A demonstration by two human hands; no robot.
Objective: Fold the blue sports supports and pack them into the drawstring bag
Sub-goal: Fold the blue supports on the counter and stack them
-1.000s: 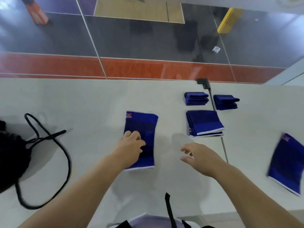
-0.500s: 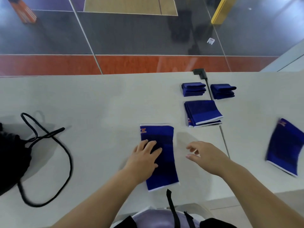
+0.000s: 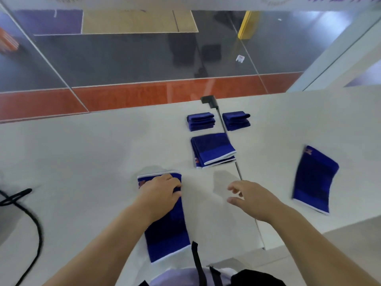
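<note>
The flat blue support (image 3: 167,226) lies on the white table (image 3: 92,153) directly in front of the person, its long axis running straight away from the body: the near white-edged end sits close to the table's front edge, the far end with the orange mark points toward the folded pile. The left hand (image 3: 159,194) lies on that far end, fingers curved over the cloth near the far hem; whether it is pinching the hem or only pressing down, I cannot tell. The right hand (image 3: 249,198) hovers to the right of this support, apart from it, fingers loosely spread and holding nothing. So the left hand is the one already on the piece, and a fold would most likely bring the far end back toward the near end along that axis. Beyond the support, further from the body and slightly right, sit a half-folded stack (image 3: 213,149) and two small folded bundles (image 3: 201,121). Another unfolded support (image 3: 314,179) lies well right of it. Far left of it, only a black drawstring cord (image 3: 31,219) shows.
</note>
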